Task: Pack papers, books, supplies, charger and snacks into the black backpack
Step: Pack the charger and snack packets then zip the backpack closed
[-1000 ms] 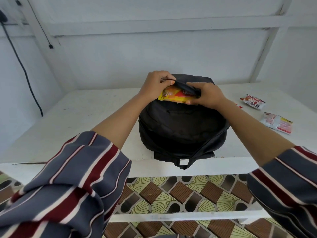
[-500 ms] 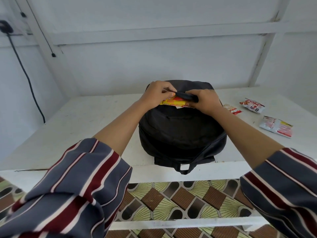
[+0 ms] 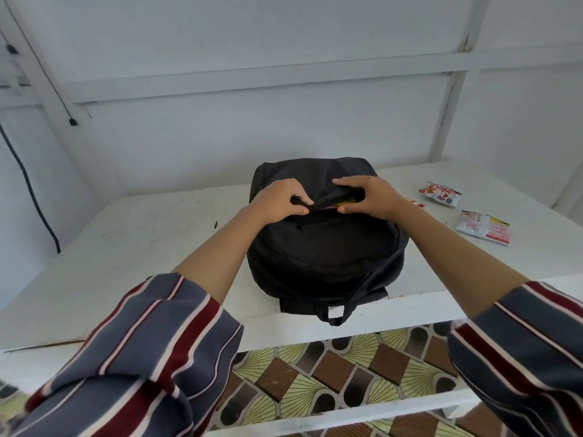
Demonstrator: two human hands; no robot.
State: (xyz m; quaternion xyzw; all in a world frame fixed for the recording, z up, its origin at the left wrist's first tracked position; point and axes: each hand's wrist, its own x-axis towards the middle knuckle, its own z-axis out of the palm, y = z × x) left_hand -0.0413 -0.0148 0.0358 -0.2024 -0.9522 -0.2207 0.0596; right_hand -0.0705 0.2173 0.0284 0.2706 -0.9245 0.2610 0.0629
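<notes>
Snacks look partly packed: a yellow packet [image 3: 345, 203] peeks from the black backpack [image 3: 325, 247] lying on the desk [image 3: 126, 247]. The left hand [image 3: 277, 200] and right hand [image 3: 369, 197] each keep a pinching grip on its pocket edge. Loose packets [image 3: 484, 227] wait nearby, unpacked.

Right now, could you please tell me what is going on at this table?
A person is packing a black backpack that lies on the white table. The left hand pinches the fabric at the pocket opening, and the right hand grips the flap beside it. A sliver of a yellow snack packet shows inside the gap. A red snack packet and a white-and-red snack packet lie on the table to the right, not yet packed.
</notes>
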